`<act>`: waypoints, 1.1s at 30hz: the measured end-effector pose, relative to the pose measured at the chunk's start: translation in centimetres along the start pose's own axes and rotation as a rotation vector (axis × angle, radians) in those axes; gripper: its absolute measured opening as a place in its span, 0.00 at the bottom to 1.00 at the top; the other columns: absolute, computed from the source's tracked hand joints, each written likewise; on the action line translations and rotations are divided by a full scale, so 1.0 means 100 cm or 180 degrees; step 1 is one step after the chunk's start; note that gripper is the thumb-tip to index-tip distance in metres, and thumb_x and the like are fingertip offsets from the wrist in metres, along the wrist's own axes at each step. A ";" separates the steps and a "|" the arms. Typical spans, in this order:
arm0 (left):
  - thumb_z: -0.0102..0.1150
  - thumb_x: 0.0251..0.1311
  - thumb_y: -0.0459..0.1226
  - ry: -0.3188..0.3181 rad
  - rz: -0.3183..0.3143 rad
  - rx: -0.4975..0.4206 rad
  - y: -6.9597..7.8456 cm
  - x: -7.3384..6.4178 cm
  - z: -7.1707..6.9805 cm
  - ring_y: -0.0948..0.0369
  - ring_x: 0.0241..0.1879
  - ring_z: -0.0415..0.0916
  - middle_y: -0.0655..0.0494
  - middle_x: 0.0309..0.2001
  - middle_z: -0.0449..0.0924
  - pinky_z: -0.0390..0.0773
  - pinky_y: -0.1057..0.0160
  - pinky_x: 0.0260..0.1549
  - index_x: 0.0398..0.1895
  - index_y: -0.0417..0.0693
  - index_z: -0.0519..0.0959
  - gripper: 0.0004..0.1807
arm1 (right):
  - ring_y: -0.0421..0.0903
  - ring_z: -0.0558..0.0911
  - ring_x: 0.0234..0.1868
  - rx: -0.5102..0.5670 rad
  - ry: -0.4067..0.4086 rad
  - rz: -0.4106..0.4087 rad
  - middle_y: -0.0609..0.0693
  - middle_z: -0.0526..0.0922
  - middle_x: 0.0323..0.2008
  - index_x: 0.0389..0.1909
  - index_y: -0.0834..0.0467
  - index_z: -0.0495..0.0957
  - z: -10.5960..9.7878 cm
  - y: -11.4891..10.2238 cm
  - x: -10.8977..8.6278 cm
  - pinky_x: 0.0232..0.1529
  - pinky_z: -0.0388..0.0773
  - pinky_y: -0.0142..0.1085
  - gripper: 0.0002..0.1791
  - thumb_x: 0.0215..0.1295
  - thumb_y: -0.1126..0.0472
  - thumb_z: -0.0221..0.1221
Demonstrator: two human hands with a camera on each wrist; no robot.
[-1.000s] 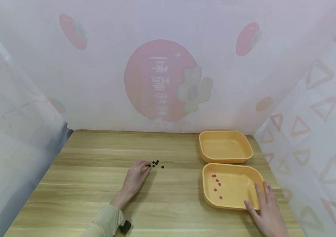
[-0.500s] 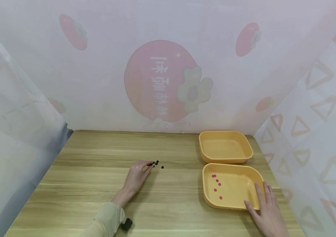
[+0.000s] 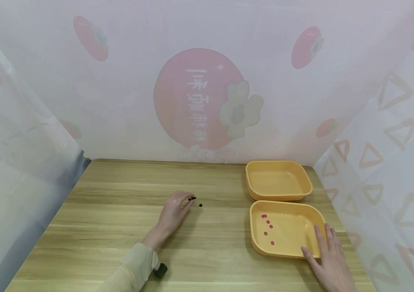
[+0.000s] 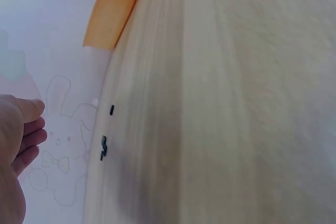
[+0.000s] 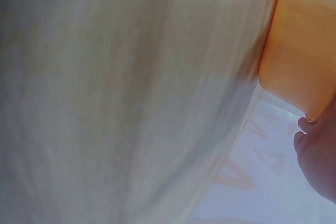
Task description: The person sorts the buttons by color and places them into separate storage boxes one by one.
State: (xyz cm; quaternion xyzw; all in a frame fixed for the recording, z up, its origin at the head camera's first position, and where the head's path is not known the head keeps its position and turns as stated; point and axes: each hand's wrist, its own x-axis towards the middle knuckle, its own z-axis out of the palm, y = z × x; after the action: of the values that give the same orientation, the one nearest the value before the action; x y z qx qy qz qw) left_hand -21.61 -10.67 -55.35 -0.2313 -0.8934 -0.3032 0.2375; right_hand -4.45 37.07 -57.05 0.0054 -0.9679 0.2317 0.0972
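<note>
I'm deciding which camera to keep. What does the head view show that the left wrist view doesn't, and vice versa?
Only the head view: the right hand, and the red discs in the near tray.
Only the left wrist view: the bow tie on the printed rabbit.
Both: the left hand, black discs, table, the rabbit's head, and some of the near tray and far tray.

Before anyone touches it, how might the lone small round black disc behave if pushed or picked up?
The black disc would probably slide rather than roll, since it seems to lie flat on the wood-grain tabletop. It is likely light, being tiny beside the nearer yellow rectangular tray. Its low edge may make it fiddly to pinch.
</note>
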 end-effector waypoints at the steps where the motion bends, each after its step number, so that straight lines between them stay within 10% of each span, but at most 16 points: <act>1: 0.79 0.61 0.28 0.0013 0.0013 -0.0009 0.002 0.002 0.000 0.53 0.48 0.91 0.47 0.46 0.94 0.93 0.54 0.51 0.47 0.40 0.91 0.12 | 0.77 0.40 0.88 -0.0001 -0.0003 0.0001 0.74 0.40 0.88 0.89 0.63 0.47 0.000 0.000 0.000 0.87 0.30 0.72 0.48 0.84 0.43 0.57; 13: 0.78 0.62 0.29 0.0041 0.0233 -0.0070 0.023 0.026 0.009 0.53 0.48 0.90 0.48 0.46 0.94 0.93 0.57 0.47 0.47 0.41 0.91 0.11 | 0.77 0.39 0.88 0.0005 -0.0041 0.0024 0.75 0.40 0.88 0.89 0.63 0.46 -0.001 -0.001 0.000 0.87 0.30 0.73 0.48 0.84 0.43 0.56; 33: 0.71 0.71 0.32 -0.0260 -0.0085 -0.0554 0.047 0.043 0.028 0.51 0.49 0.94 0.44 0.49 0.95 0.93 0.55 0.52 0.53 0.39 0.90 0.10 | 0.76 0.39 0.89 -0.0014 -0.0019 0.0017 0.74 0.40 0.88 0.89 0.63 0.47 -0.001 0.000 0.001 0.85 0.36 0.77 0.48 0.83 0.43 0.57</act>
State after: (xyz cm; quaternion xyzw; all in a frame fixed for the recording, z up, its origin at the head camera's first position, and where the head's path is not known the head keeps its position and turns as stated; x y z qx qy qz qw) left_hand -23.15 -4.37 -52.81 -0.2514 -0.8756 -0.3732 0.1758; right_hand -4.49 37.15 -56.97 0.0034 -0.9687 0.2298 0.0937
